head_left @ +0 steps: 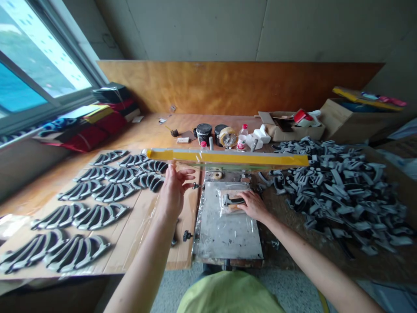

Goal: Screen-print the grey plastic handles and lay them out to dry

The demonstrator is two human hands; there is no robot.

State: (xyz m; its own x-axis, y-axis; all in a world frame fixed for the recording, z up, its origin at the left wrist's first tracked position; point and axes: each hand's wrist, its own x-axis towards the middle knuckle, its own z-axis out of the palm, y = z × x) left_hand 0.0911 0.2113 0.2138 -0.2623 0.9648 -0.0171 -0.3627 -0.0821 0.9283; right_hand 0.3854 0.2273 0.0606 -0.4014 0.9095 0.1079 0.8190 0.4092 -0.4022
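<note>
My right hand [251,204] lies flat on a clear plastic bag with a grey curved handle part [232,200] inside, pressing it on the metal plate [224,234] of a sealing machine. The machine's long arm with yellow tape [228,158] is raised above the plate. My left hand [174,188] hovers open, fingers spread, just under the left part of that arm, holding nothing.
Rows of bagged grey handle parts [94,191] lie on cardboard at the left. A big heap of loose grey parts [342,191] fills the right. Tape rolls, jars and a bottle [241,137] stand behind the machine. Cardboard boxes [293,126] sit at the back right, stacked bags by the window.
</note>
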